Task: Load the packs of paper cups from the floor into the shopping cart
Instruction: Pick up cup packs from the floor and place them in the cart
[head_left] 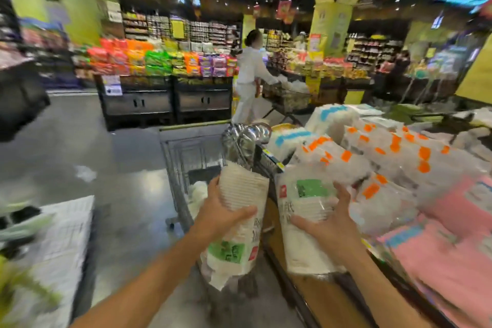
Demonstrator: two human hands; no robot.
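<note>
Gripping one pack of paper cups [241,237] in our left hand [222,212] and a second pack [299,245] in our right hand [328,225], we hold both side by side, off the floor, just beside the shopping cart [177,165], which through the blur seems to hold something white.

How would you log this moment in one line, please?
left grip: holds left pack | right grip: holds right pack | cart: ahead, packs not in

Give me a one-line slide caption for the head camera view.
Left hand grips one cup pack, right hand a second cup pack, at the shopping cart.
</note>
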